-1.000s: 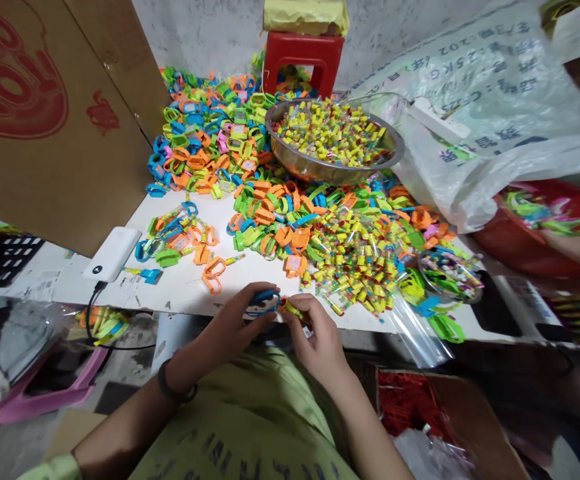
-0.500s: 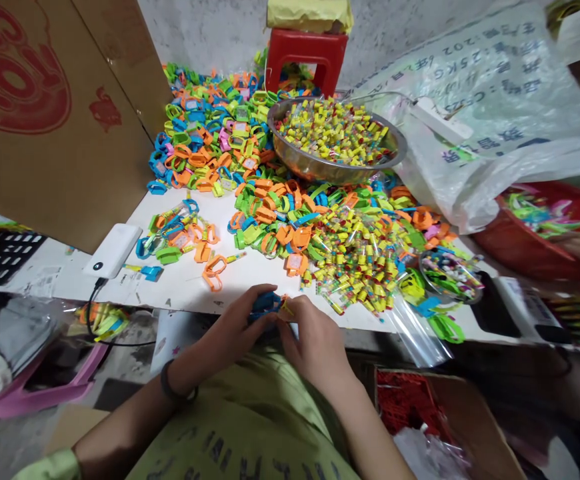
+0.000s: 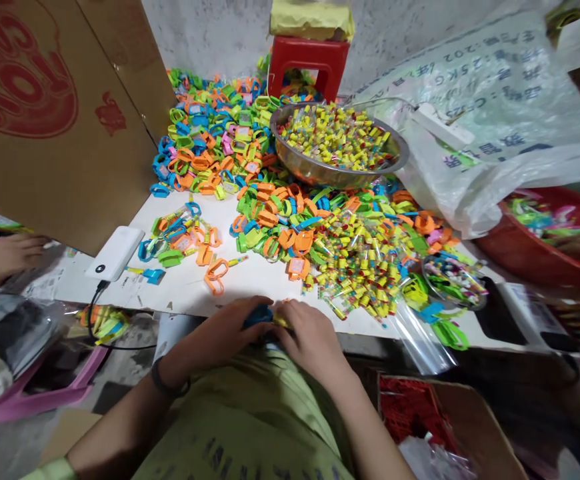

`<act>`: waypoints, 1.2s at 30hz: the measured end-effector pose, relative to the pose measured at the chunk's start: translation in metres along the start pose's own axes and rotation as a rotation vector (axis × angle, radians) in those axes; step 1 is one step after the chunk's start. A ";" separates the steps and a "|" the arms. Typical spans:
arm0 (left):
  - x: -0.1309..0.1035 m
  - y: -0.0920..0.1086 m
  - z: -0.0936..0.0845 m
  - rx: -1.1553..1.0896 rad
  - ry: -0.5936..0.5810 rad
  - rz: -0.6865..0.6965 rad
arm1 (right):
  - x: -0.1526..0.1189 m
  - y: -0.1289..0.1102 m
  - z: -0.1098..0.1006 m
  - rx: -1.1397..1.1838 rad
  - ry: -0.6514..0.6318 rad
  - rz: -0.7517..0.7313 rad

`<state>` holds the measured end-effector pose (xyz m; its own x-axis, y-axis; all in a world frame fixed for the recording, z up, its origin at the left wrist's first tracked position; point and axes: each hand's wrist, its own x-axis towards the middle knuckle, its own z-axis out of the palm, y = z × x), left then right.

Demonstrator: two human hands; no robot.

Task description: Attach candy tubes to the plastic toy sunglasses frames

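Observation:
My left hand (image 3: 223, 333) is closed around a blue toy watch (image 3: 259, 315) at the table's front edge, close to my shirt. My right hand (image 3: 313, 340) meets it there, fingers pinched on a small yellow-ended candy tube (image 3: 281, 321), mostly hidden by the fingers. Just beyond the hands lies an orange toy watch (image 3: 216, 275) with a tube stuck out from it. Farther left is a small group of watches with tubes (image 3: 177, 233). Right of centre, a heap of clear candy tubes with yellow ends (image 3: 363, 263) spreads over the table.
A steel bowl (image 3: 315, 159) of tubes stands before a red stool (image 3: 337, 70). Loose toy watches (image 3: 205, 140) are piled behind. A carton (image 3: 70, 173) and white power bank (image 3: 115, 253) are left; a red basin (image 3: 515, 250) is right. Another person's hand (image 3: 7, 257) shows far left.
Both my hands have dropped slightly toward my body, with the watch now more covered by fingers. At the far left, another person's hand has moved further into view.

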<state>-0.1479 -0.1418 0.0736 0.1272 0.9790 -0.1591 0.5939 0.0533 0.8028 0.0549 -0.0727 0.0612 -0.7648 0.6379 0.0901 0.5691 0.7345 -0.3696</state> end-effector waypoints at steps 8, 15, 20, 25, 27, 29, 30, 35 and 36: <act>0.021 -0.049 -0.039 0.688 0.430 -0.063 | 0.019 0.064 -0.002 -0.124 0.004 0.302; 0.034 -0.049 -0.053 0.754 0.488 -0.145 | 0.031 0.066 0.002 -0.227 -0.055 0.223; 0.087 -0.043 -0.049 0.630 0.543 -0.261 | 0.032 0.066 0.004 -0.044 0.139 0.145; 0.112 -0.037 -0.048 0.505 0.569 -0.290 | 0.014 0.068 0.012 0.187 0.426 0.023; 0.103 -0.032 -0.047 0.501 0.581 -0.264 | 0.005 0.067 0.016 0.287 0.457 0.023; 0.089 -0.026 -0.045 0.430 0.558 -0.217 | -0.001 0.063 0.019 0.403 0.477 0.040; 0.080 -0.023 -0.043 0.335 0.532 -0.191 | -0.002 0.061 0.020 0.472 0.489 0.063; 0.046 0.001 -0.027 -0.468 0.272 -0.114 | 0.001 0.046 0.018 0.785 0.435 0.149; 0.041 0.007 -0.024 -0.594 0.209 -0.093 | 0.002 0.044 0.017 0.807 0.421 0.139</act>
<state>-0.1579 -0.0962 0.0863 -0.0971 0.9796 -0.1758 0.0457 0.1808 0.9825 0.0728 -0.0430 0.0296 -0.4427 0.8558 0.2675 0.1435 0.3621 -0.9210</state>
